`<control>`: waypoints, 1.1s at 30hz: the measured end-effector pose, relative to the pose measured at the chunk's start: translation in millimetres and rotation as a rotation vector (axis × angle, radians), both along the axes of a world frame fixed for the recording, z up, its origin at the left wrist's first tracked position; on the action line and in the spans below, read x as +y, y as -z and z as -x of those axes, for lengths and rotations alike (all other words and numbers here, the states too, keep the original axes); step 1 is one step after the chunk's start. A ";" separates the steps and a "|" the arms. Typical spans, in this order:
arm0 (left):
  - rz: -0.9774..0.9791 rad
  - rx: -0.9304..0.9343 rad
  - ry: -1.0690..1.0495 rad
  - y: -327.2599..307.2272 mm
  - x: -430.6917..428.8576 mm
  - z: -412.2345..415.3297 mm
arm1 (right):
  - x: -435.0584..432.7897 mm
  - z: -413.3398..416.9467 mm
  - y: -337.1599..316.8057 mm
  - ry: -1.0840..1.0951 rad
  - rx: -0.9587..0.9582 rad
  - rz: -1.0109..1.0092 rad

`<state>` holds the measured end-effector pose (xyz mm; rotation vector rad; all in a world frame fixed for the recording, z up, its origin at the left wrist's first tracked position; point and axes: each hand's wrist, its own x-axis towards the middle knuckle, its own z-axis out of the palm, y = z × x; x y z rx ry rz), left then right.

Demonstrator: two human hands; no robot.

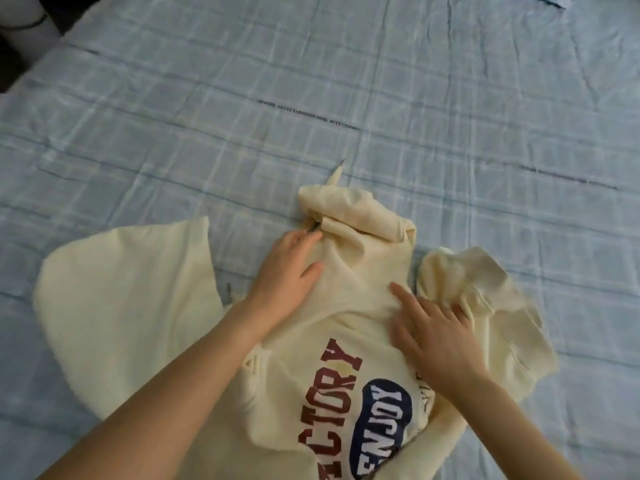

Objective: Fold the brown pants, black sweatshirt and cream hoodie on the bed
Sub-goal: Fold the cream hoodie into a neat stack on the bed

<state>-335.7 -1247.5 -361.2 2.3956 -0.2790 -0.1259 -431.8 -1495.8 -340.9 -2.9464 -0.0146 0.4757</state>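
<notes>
I note both my left hand (289, 268) and right hand (438, 336) flat, fingers released, on the cream hoodie (346, 358); its bunched hood (356, 216) risks a lopsided fold.

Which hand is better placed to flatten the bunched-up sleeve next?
Probably the right hand. Its fingers already touch the crumpled sleeve on that side of the cream hoodie. The left hand lies flat near the hood, away from that sleeve.
</notes>
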 end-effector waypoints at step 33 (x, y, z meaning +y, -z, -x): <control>-0.415 0.040 0.059 21.9 -68.3 -75.0 | 18.7 -158.8 17.4 -0.074 -0.138 -0.147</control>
